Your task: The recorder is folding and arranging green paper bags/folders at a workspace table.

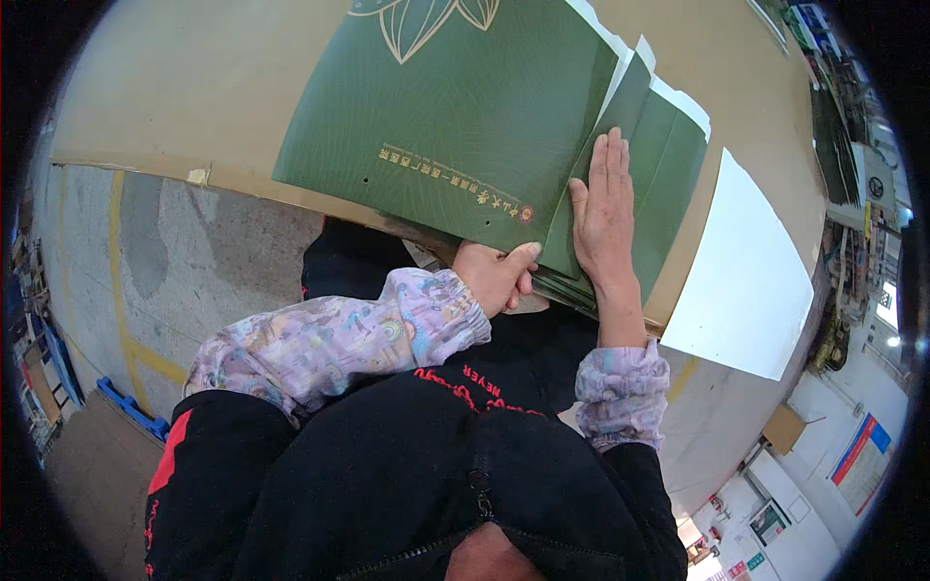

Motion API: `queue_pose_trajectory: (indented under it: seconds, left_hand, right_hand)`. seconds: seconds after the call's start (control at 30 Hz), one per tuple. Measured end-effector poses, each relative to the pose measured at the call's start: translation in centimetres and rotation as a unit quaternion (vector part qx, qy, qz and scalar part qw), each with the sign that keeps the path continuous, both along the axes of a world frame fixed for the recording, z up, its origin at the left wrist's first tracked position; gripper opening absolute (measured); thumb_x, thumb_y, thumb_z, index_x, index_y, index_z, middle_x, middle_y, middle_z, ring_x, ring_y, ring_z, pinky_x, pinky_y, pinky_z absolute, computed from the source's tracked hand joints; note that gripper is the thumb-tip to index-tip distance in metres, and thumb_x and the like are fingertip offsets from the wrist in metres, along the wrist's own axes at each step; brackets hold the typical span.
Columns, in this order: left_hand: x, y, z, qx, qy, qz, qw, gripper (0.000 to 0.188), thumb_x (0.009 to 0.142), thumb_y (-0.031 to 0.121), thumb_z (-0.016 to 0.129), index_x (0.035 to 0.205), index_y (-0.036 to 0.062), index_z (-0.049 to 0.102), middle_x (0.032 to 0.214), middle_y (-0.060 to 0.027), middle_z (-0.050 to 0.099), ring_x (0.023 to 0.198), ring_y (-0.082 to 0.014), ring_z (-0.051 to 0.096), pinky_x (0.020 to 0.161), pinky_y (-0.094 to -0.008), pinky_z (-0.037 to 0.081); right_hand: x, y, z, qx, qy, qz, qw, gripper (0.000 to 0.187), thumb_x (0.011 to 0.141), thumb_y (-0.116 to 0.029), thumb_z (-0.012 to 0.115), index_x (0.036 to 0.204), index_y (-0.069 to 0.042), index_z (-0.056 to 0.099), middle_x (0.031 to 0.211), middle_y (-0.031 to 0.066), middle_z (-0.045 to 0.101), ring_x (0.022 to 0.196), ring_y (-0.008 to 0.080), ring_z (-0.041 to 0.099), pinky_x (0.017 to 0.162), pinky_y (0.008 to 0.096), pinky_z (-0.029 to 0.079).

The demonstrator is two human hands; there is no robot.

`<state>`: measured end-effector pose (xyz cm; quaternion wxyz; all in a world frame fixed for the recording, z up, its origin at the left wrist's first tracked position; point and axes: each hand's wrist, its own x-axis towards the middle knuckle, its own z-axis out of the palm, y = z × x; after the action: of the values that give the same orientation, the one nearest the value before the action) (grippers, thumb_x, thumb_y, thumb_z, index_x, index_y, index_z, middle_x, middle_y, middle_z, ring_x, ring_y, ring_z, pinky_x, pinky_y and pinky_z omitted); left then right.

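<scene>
A large green printed card sheet (pixel 465 116) with gold line art and lettering lies on the brown table, its near edge at the table's front edge. My left hand (pixel 494 278) is closed on that near edge, thumb on top and fingers curled below. Flat on the folded right part of the green card, my right hand (pixel 608 208) rests with fingers stretched forward and the thumb a little apart. Under its wrist, several green layers show at the edge. White torn-looking edges stick out at the card's far right side.
A white sheet (pixel 741 276) lies right of the green card, overhanging the table's front edge. The brown table top (pixel 184 92) reaches to the far left. Below is a grey floor with yellow lines (pixel 118 261). A blue pallet-like object (pixel 131 407) lies at lower left.
</scene>
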<state>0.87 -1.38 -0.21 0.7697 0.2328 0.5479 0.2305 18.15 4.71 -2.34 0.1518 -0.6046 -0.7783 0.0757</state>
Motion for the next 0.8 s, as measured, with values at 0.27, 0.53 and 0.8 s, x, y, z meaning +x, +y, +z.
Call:
queue_pose_trajectory:
  seconds: [0.27, 0.53, 0.8]
  left_hand:
    - [-0.3, -0.2, 0.0, 0.002, 0.002, -0.013, 1.000, 0.034, 0.097, 0.028, 0.058, 0.083, -0.0026, 0.062, 0.058, -0.0025, 0.056, 0.041, -0.0100, 0.048, 0.039, -0.0244, 0.038]
    - [0.0, 0.2, 0.0, 0.005, 0.018, -0.028, 0.999, 0.033, 0.097, 0.028, 0.057, 0.085, -0.0020, 0.063, 0.058, -0.0028, 0.057, 0.042, -0.0104, 0.049, 0.040, -0.0249, 0.039]
    - [-0.1, 0.3, -0.2, 0.022, 0.020, -0.019, 0.999, 0.032, 0.096, 0.026, 0.057, 0.077, -0.0007, 0.062, 0.055, -0.0026, 0.057, 0.039, -0.0107, 0.048, 0.036, -0.0276, 0.039]
  right_hand:
    - [-0.1, 0.3, -0.3, 0.007, -0.027, 0.007, 1.000, 0.063, 0.093, -0.019, 0.056, 0.148, -0.001, 0.029, 0.156, 0.0157, 0.023, 0.143, 0.0341, 0.024, 0.115, 0.0454, 0.025]
    - [0.0, 1.3, -0.1, 0.037, -0.005, -0.013, 0.999, 0.058, 0.094, -0.018, 0.056, 0.145, -0.001, 0.034, 0.156, 0.0193, 0.021, 0.142, 0.0379, 0.025, 0.113, 0.0467, 0.028]
    - [-0.3, 2.2, 0.0, 0.037, -0.004, -0.013, 0.999, 0.059, 0.093, -0.016, 0.056, 0.145, 0.001, 0.033, 0.155, 0.0212, 0.021, 0.142, 0.0393, 0.024, 0.113, 0.0473, 0.028]
